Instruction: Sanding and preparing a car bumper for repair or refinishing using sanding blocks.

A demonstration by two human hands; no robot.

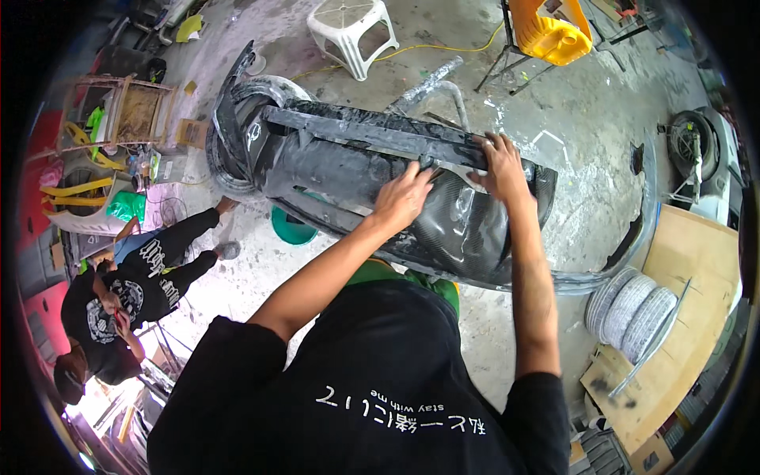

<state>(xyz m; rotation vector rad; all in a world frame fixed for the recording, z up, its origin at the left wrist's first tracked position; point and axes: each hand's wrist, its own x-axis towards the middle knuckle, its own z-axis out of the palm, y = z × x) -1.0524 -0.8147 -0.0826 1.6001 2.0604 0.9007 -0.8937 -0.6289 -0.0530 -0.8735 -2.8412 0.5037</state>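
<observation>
A long black car body panel (467,226) with a woven carbon pattern lies across in front of me, dusty grey in patches. Along its far side runs a grey-smeared raised bar (356,127). My left hand (405,194) is closed at the panel's middle, with something small and dark at its fingertips that I cannot make out. To the right, my right hand (503,168) has its fingers curled over the bar, thumb on the near side, gripping that edge. What lies under both palms is hidden.
A white stool (348,32) and a yellow plastic seat (554,36) stand beyond. A green basin (293,226) sits under the panel's near left side. White-dusted tyres (629,313) are at the right beside a wooden board (689,261). At left, another person (119,301) holds something red.
</observation>
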